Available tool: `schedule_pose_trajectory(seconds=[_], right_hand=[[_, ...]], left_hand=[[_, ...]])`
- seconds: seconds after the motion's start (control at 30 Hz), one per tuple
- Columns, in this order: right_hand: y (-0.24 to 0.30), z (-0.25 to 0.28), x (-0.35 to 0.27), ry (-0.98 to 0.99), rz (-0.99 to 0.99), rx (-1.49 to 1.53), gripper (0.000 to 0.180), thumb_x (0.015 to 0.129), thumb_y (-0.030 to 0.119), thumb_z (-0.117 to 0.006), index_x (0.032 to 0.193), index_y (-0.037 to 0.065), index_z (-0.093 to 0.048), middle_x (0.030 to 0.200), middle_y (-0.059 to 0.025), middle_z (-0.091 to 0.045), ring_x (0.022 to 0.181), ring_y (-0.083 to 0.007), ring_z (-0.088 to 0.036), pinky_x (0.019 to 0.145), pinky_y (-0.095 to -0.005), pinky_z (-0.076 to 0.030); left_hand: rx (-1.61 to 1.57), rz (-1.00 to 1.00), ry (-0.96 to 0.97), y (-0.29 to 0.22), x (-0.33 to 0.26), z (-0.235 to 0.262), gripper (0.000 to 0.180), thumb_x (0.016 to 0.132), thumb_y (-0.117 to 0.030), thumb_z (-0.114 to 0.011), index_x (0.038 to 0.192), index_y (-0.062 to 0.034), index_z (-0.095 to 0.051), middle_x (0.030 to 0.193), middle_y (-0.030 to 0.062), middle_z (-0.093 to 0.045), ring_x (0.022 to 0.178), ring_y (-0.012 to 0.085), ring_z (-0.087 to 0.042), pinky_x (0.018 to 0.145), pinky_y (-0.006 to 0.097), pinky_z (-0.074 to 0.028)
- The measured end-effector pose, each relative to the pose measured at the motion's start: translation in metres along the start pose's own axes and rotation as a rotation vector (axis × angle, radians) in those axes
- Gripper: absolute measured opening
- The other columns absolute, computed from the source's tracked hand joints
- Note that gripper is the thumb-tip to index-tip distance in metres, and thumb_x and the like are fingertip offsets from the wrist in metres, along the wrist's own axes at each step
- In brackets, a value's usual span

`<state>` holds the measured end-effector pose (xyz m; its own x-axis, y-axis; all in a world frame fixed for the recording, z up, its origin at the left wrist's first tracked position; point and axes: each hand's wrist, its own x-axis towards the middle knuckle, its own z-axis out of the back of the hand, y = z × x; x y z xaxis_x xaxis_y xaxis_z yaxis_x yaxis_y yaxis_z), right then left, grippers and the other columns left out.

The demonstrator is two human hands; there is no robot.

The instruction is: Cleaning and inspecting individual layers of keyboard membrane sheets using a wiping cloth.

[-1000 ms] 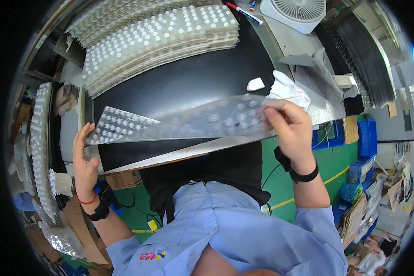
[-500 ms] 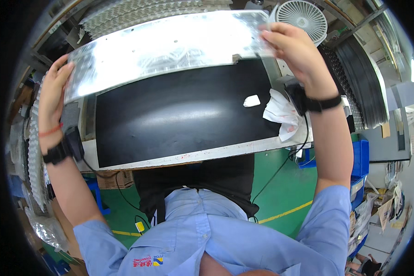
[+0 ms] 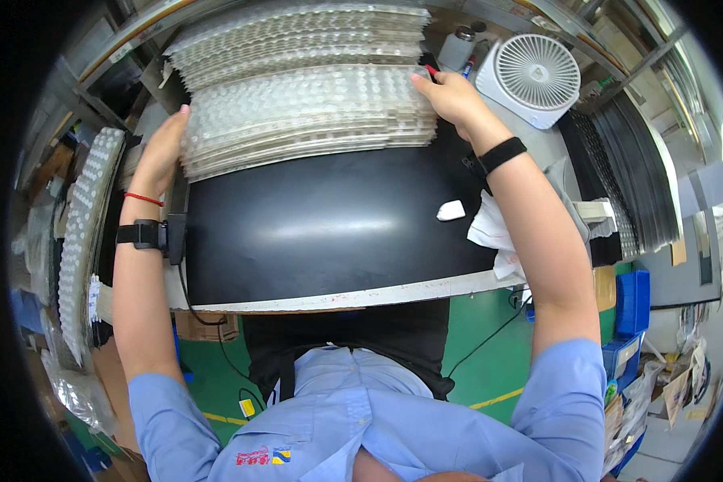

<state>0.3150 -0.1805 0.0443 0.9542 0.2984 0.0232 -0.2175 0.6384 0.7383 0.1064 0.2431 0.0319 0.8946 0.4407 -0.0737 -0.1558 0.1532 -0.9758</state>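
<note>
A stack of long, thin translucent sheets (image 3: 297,128) with a dotted pattern lies across the far part of the black mat. My left hand (image 3: 165,149) is at the stack's left end, its fingers along the edge of the top sheet (image 3: 313,92) and partly hidden. At the right end my right hand (image 3: 458,100) is closed over that sheet's corner, thumb on top and fingers partly hidden. A small red thing (image 3: 431,72) shows by the right fingers. What it is I cannot make out.
Behind lies another pile of similar sheets (image 3: 297,36). A white fan (image 3: 536,72) and a bottle (image 3: 458,48) stand at the far right. On the black mat (image 3: 329,233) are a small white object (image 3: 451,210) and crumpled white paper (image 3: 490,225). Dark sheets (image 3: 635,169) line the right side.
The shiny panel I held raised and tilted over the table is no longer up. Both hands have moved inward and now meet the sheet stack, which shows fully.
</note>
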Motion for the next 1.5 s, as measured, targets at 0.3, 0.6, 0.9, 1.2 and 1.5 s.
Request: schedule_pose_trajectory(seconds=[0.3, 0.6, 0.9, 1.2, 1.5], right_hand=[[-0.003, -0.009, -0.003, 0.032, 0.03, 0.101, 0.079, 0.095, 0.038, -0.064, 0.147, -0.012, -0.033, 0.139, -0.0273, -0.053, 0.126, -0.0296, -0.054, 0.103, -0.0348, -0.043], [0.023, -0.007, -0.024, 0.104, 0.045, 0.105, 0.094, 0.091, 0.043, -0.068, 0.15, -0.014, -0.022, 0.155, -0.0307, -0.032, 0.145, -0.033, -0.034, 0.116, -0.0378, -0.031], [0.009, -0.002, -0.021, 0.134, 0.145, -0.038, 0.1, 0.083, 0.045, -0.077, 0.147, -0.016, -0.029, 0.148, -0.0311, -0.042, 0.139, -0.033, -0.043, 0.113, -0.0362, -0.035], [-0.018, -0.012, 0.008, 0.047, 0.062, 0.004, 0.045, 0.098, 0.029, -0.062, 0.125, -0.007, -0.06, 0.111, -0.0112, -0.069, 0.1, -0.0167, -0.062, 0.09, -0.0311, -0.047], [-0.01, -0.013, 0.005, -0.018, 0.115, -0.055, 0.042, 0.098, 0.03, -0.062, 0.122, -0.005, -0.062, 0.088, -0.0042, -0.068, 0.071, -0.0132, -0.056, 0.068, -0.0297, -0.047]], left_hand=[[-0.109, -0.059, -0.099, 0.014, -0.026, -0.013, 0.063, 0.1, -0.019, -0.055, 0.151, 0.0064, -0.029, 0.146, 0.0183, -0.047, 0.131, 0.0235, -0.047, 0.109, 0.033, -0.036], [0.352, -0.259, -0.118, 0.009, -0.047, -0.021, 0.086, 0.096, -0.035, -0.067, 0.152, 0.0105, -0.02, 0.156, 0.0299, -0.031, 0.146, 0.0329, -0.032, 0.117, 0.037, -0.029], [0.378, -0.331, -0.256, 0.02, -0.043, -0.006, 0.051, 0.088, -0.025, -0.076, 0.124, 0.008, -0.063, 0.133, 0.0192, -0.062, 0.121, 0.0258, -0.06, 0.103, 0.034, -0.045], [0.19, -0.126, -0.361, 0.003, -0.027, -0.004, 0.032, 0.088, -0.018, -0.075, 0.111, 0.0049, -0.07, 0.101, 0.0064, -0.071, 0.087, 0.0105, -0.063, 0.079, 0.026, -0.05], [0.07, -0.042, -0.315, -0.004, -0.04, -0.005, 0.044, 0.092, -0.017, -0.069, 0.128, 0.0053, -0.057, 0.115, 0.0111, -0.066, 0.1, 0.0152, -0.06, 0.089, 0.028, -0.047]])
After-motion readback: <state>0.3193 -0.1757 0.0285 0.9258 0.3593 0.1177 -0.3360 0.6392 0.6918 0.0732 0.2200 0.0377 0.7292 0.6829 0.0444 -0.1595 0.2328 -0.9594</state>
